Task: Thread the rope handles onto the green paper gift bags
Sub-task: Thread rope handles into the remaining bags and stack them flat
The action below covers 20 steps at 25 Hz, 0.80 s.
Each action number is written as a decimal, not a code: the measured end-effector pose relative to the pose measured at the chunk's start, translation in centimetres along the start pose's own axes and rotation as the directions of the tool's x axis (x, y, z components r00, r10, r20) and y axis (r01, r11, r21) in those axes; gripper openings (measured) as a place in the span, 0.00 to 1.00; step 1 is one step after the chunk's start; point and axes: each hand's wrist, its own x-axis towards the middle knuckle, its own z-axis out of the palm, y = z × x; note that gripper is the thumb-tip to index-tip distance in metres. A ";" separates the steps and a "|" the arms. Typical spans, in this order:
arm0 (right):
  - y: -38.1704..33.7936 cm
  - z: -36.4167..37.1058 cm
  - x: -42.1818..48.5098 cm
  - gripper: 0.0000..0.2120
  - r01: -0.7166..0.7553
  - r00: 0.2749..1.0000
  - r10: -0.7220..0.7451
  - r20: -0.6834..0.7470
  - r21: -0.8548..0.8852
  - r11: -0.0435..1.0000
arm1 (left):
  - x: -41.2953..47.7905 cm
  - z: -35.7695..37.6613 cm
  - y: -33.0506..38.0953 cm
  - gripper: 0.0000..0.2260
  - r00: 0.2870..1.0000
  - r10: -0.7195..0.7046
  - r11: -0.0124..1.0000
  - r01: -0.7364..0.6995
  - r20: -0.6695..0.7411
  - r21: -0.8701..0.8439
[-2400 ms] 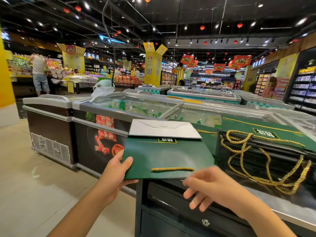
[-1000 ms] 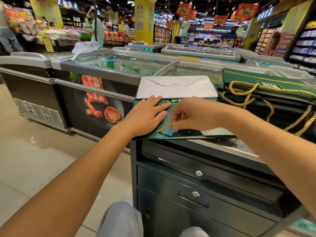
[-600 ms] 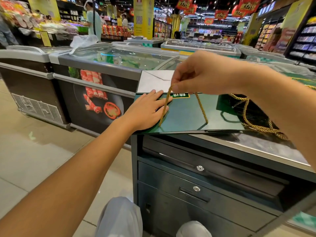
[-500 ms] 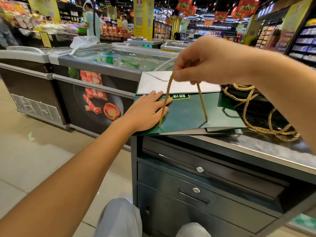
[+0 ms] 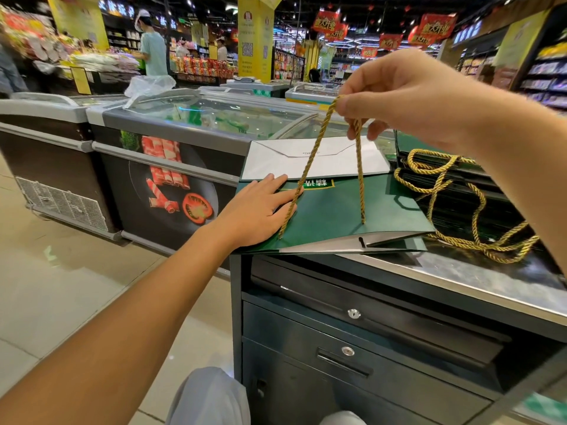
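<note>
A flat green paper gift bag (image 5: 331,216) lies on the steel counter top, its white folded bottom (image 5: 319,157) at the far end. My left hand (image 5: 254,210) presses flat on the bag's left part, fingers straight. My right hand (image 5: 408,96) is raised above the bag and pinches the middle of a gold rope handle (image 5: 306,167). The rope's two strands run taut down to holes near the bag's near edge, whose upper layer is lifted a little. A pile of loose gold ropes (image 5: 460,207) lies to the right on a dark stack.
The steel counter (image 5: 478,274) sits on a dark cabinet with locked drawers (image 5: 352,314). Glass-topped freezer chests (image 5: 199,118) stand to the left and behind. More green bags (image 5: 429,145) lie at the right. Shoppers stand far off by the shelves.
My right hand has lifted the rope loop higher, from the bag's surface to well above it, pulling both strands taut. My left hand stays pressed on the bag.
</note>
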 end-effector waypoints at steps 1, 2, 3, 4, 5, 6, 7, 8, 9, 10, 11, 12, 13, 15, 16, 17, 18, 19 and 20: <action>0.2 0.1 0.0 0.05 -0.009 1.000 0.009 -0.012 0.017 1.000 | 0.1 0.1 -0.1 0.21 1.000 0.000 1.000 0.000 0.000 -0.002; 0.4 0.2 0.0 0.05 -0.019 1.000 0.020 -0.019 0.025 1.000 | 0.1 0.1 -0.2 0.21 1.000 -0.005 1.000 0.005 0.002 -0.004; 0.7 0.4 0.0 0.05 -0.033 0.999 0.034 -0.024 0.030 0.999 | 0.1 0.0 -0.1 0.21 1.000 -0.010 1.000 0.010 0.004 -0.004; 1.1 0.7 0.0 0.05 -0.051 0.998 0.052 -0.027 0.031 0.998 | 0.0 -0.1 0.0 0.21 1.000 -0.013 1.000 0.013 0.005 -0.002; 1.5 1.1 0.0 0.05 -0.073 0.997 0.074 -0.028 0.030 0.997 | -0.1 -0.3 0.3 0.21 1.000 -0.013 1.000 0.013 -0.001 -0.006; 2.1 1.7 0.0 0.05 -0.100 0.994 0.101 -0.031 0.034 0.994 | -0.3 -0.5 0.5 0.21 1.000 -0.015 0.999 0.014 -0.010 -0.032; 2.6 2.2 -0.1 0.05 -0.132 0.990 0.134 -0.039 0.051 0.990 | -0.4 -0.8 0.7 0.21 0.999 -0.020 0.995 0.016 -0.036 -0.098; 3.3 2.9 -0.2 0.05 -0.170 0.984 0.174 -0.046 0.080 0.982 | -0.6 -0.9 0.8 0.20 0.997 -0.040 0.981 0.026 -0.068 -0.193; 4.1 3.6 -0.4 0.05 -0.211 0.975 0.218 -0.049 0.118 0.970 | -0.9 -1.1 0.7 0.19 0.992 -0.069 0.956 0.034 -0.108 -0.293; 4.9 4.4 -0.6 0.08 -0.250 0.964 0.260 -0.050 0.153 0.956 | -1.1 -1.3 0.4 0.17 0.981 -0.111 0.931 0.047 -0.158 -0.363; 5.8 5.2 -0.9 0.11 -0.281 0.954 0.295 -0.053 0.181 0.943 | -1.2 -1.3 0.0 0.17 0.963 -0.153 0.921 0.057 -0.223 -0.386; 6.6 5.9 -1.2 0.13 -0.299 0.947 0.316 -0.053 0.203 0.932 | -1.3 -1.4 -0.3 0.19 0.942 -0.211 0.920 0.101 -0.261 -0.378; 7.3 6.6 -1.5 0.16 -0.307 0.945 0.325 -0.044 0.226 0.924 | -1.5 -1.5 -0.7 0.22 0.917 -0.291 0.907 0.174 -0.272 -0.383; 8.1 7.6 -2.2 0.19 -0.298 0.949 0.314 -0.021 0.259 0.919 | -2.4 -1.6 -1.2 0.30 0.828 -0.509 0.817 0.381 -0.233 -0.432; 8.5 8.0 -2.6 0.20 -0.288 0.953 0.302 -0.018 0.256 0.923 | -3.0 -1.7 -1.5 0.31 0.777 -0.599 0.743 0.450 -0.194 -0.496; 8.7 8.3 -2.8 0.19 -0.270 0.959 0.284 -0.022 0.242 0.932 | -3.7 -1.8 -1.6 0.28 0.743 -0.654 0.656 0.462 -0.143 -0.596; 8.8 8.5 -3.0 0.18 -0.251 0.964 0.264 -0.033 0.218 0.943 | -4.3 -1.9 -1.6 0.22 0.732 -0.677 0.550 0.434 -0.076 -0.714; 8.8 8.7 -3.2 0.18 -0.230 0.969 0.243 -0.049 0.187 0.955 | -4.8 -1.9 -1.4 0.15 0.741 -0.672 0.455 0.397 -0.014 -0.797; 8.7 8.9 -3.3 0.17 -0.207 0.973 0.220 -0.067 0.158 0.965 | -5.3 -2.2 -1.3 0.08 0.748 -0.664 0.400 0.377 0.019 -0.835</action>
